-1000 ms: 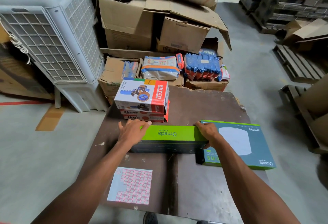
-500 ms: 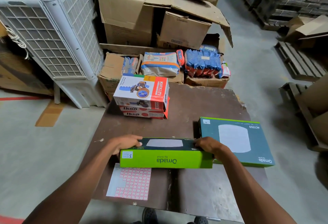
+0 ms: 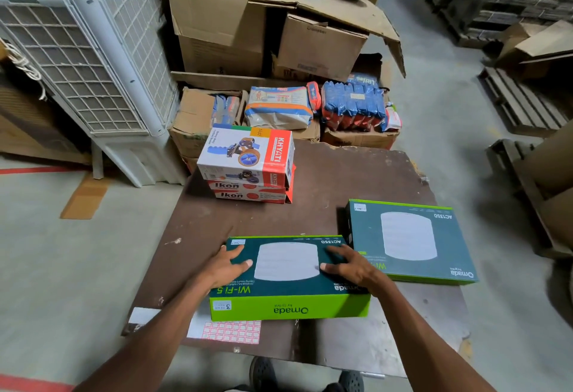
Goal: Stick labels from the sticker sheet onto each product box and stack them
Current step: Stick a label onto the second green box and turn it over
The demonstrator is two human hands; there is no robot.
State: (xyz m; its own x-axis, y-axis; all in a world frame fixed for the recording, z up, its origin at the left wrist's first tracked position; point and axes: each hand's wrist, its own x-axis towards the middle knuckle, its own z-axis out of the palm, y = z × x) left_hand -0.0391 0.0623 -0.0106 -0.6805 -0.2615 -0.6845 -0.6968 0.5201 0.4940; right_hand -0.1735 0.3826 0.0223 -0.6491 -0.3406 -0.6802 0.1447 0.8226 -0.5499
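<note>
The left hand (image 3: 228, 267) lies flat on the top face of the near Omada box (image 3: 288, 280), fingers spread and nearly straight toward its left far corner, pressing rather than gripping; the right hand (image 3: 350, 266) rests the same way on the right part of that face, fingers extended, holding nothing. The box lies face up on the brown table (image 3: 325, 180), its green side turned toward the person, and its near edge covers the far part of the sticker sheet (image 3: 231, 331), whose red-bordered labels show just below it. To the right, close beside it and a little farther off, lies a second Omada box (image 3: 409, 239), also face up. At the far left of the table stands a stack topped by the Khyati box (image 3: 248, 156) over two Ikon boxes (image 3: 248, 190). The step in hand looks like settling this box flat and square so it can be labelled. Next, one hand would have to leave the box, free the sheet from under its edge and peel off a single label, while the other steadies the box; whether the box already carries a label cannot be told.
</note>
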